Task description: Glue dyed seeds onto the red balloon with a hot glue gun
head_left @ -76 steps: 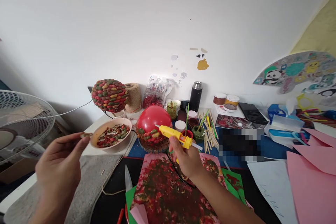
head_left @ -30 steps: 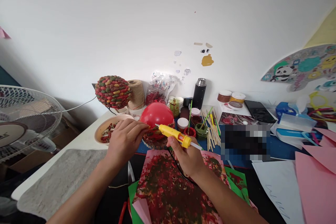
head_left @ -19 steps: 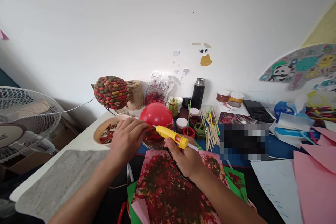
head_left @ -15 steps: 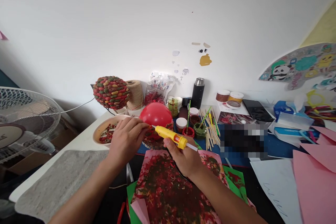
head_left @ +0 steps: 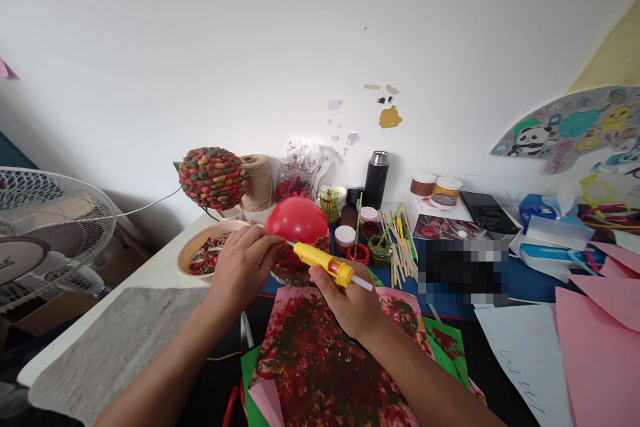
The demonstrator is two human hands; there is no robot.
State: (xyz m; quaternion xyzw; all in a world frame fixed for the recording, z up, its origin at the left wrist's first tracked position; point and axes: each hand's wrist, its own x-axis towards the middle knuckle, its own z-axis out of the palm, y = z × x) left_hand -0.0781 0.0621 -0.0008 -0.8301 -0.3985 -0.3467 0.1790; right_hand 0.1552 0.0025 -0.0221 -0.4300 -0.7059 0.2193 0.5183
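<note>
My right hand is wrapped around a yellow glue gun, its nozzle pointing left and a pale glue stick jutting from the back. At the nozzle tip, my left hand has thumb and fingers pinched together; whatever is between them is too small to make out. Just behind the nozzle, a shiny red balloon rests with its lower part in dark red and green pieces, partly covered by the hands. Beside my left wrist stands a tan bowl of small red and cream shell-like pieces.
Paint-stained pink paper lies in front. A ball covered in coloured pieces, a twine spool and a black flask stand along the wall. Paint jars and wooden sticks are to the right; a fan is at left.
The glue gun and my right hand have shifted very slightly left. My left hand keeps its pinch by the nozzle; the small red bit seen at its fingertips earlier is now hard to see.
</note>
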